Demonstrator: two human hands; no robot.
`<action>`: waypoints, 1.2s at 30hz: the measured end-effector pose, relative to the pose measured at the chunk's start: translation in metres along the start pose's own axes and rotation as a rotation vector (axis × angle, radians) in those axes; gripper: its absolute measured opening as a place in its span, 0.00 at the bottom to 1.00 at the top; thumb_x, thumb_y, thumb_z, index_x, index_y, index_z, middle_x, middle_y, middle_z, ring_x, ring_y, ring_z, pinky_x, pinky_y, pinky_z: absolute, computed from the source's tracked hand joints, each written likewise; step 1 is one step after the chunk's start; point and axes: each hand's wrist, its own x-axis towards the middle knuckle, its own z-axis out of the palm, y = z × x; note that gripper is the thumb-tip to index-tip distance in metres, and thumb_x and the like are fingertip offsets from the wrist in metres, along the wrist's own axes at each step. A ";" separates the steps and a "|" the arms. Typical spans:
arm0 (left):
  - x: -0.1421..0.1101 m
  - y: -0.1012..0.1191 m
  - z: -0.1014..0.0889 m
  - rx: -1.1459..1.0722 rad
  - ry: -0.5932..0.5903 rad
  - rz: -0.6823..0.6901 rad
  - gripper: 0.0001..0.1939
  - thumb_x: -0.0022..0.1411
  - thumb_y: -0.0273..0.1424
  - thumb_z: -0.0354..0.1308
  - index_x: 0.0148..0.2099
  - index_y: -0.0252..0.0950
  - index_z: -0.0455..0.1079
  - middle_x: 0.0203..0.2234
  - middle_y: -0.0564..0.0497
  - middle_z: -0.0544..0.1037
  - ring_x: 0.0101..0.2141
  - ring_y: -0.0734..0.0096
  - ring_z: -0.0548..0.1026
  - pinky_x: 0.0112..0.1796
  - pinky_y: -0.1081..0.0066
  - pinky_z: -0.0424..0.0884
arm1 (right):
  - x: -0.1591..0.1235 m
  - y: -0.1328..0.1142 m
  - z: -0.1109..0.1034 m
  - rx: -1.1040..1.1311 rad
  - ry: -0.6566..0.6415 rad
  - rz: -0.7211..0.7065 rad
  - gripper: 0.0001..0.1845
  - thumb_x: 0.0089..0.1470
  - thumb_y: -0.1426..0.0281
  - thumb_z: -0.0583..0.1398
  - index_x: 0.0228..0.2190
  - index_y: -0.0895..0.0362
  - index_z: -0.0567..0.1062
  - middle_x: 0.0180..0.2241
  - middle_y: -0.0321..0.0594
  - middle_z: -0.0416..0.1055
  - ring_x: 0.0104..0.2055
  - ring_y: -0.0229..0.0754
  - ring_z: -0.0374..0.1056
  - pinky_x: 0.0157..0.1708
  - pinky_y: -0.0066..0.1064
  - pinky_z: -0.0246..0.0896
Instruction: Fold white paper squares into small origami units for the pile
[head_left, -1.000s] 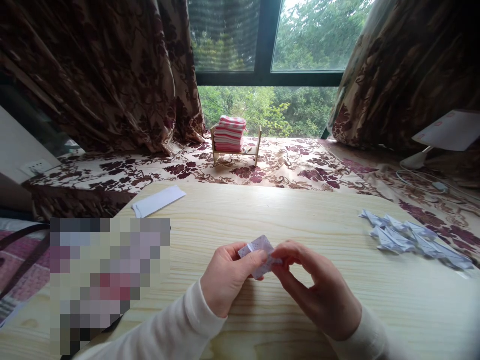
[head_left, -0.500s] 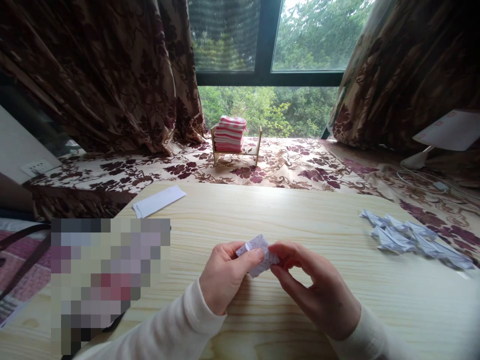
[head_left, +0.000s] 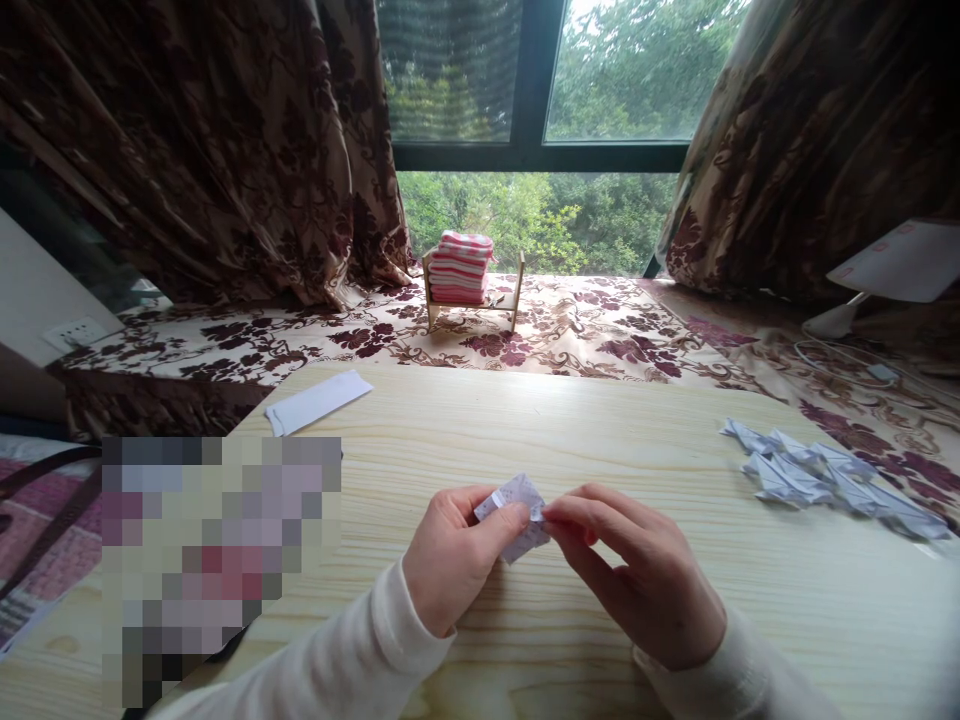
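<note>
Above the near middle of the wooden table point(head_left: 600, 430), a small folded piece of paper point(head_left: 521, 490), white with a fine purplish pattern, is between my hands. My left hand point(head_left: 457, 560) grips it, the thumb pressed flat on top and the fingers hidden beneath. At the paper's right corner my right hand point(head_left: 637, 570) pinches the edge between thumb and forefinger. Several folded white paper pieces point(head_left: 795, 480) with pointed corners lie on the right of the table. A flat white paper strip point(head_left: 319, 402) rests at the far left.
A pixelated area point(head_left: 225, 560) hides things on the left. Beyond the table, a small wooden stand point(head_left: 517, 290) holds a stack of red-and-white striped cloths point(head_left: 459, 268) on a floral cover. A white lamp point(head_left: 896, 262) with a cord stands at the right.
My right hand's fingertips have drawn closer together on the paper's right corner. The paper and both hands have shifted very slightly down and right.
</note>
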 end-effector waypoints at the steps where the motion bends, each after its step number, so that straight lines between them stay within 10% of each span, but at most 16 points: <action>1: 0.000 0.000 0.000 0.005 -0.007 0.005 0.11 0.51 0.34 0.57 0.25 0.30 0.70 0.18 0.54 0.64 0.23 0.75 0.60 0.26 0.73 0.56 | 0.000 0.000 0.000 -0.003 0.001 0.002 0.10 0.55 0.79 0.56 0.38 0.55 0.70 0.28 0.37 0.68 0.27 0.36 0.64 0.26 0.27 0.60; 36: -0.004 -0.001 0.006 0.225 -0.023 0.073 0.10 0.53 0.33 0.56 0.25 0.30 0.68 0.18 0.56 0.58 0.22 0.77 0.56 0.23 0.74 0.53 | 0.000 -0.004 0.006 -0.027 -0.052 0.127 0.05 0.55 0.76 0.54 0.28 0.56 0.66 0.21 0.31 0.60 0.23 0.33 0.57 0.24 0.25 0.54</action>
